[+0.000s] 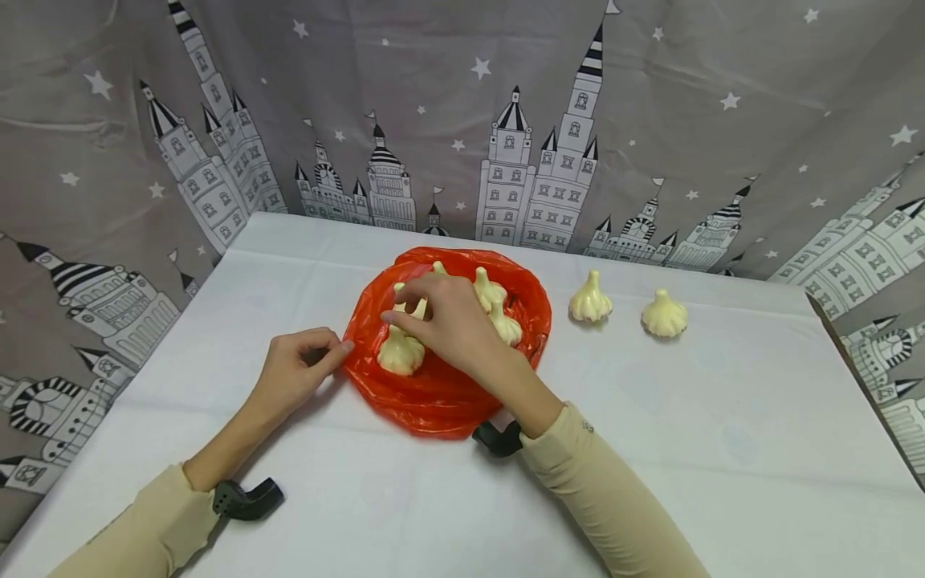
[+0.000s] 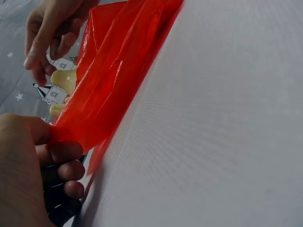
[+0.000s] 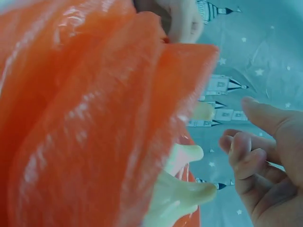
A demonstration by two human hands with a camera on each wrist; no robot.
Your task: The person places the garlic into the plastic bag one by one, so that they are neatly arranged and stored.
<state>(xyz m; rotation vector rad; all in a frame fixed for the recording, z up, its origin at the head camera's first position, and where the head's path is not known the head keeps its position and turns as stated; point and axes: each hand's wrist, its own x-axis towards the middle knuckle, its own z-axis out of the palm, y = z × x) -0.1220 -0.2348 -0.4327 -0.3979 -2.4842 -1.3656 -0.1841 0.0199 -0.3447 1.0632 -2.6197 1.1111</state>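
A red plastic bag (image 1: 426, 413) lies with its mouth spread, and several pale garlic bulbs (image 1: 401, 355) sit inside it, stems up. At the bag's left rim my left hand (image 1: 289, 373) pinches the thin plastic between thumb and index finger; the left wrist view shows the fold caught there. Over the bag's middle hovers my right hand (image 1: 455, 321), its fingers loosely bent and the thumb apart from them. Nothing is between those fingers in the right wrist view, where garlic stems (image 3: 201, 193) stick up beside the red plastic. Part of the bag's contents is hidden under my right hand.
Right of the bag, two more garlic bulbs, one nearer the bag (image 1: 590, 300) and one farther right (image 1: 664, 315), stand on the white tablecloth (image 1: 694, 449). A grey curtain (image 1: 448, 72) with castles and stars hangs behind the table.
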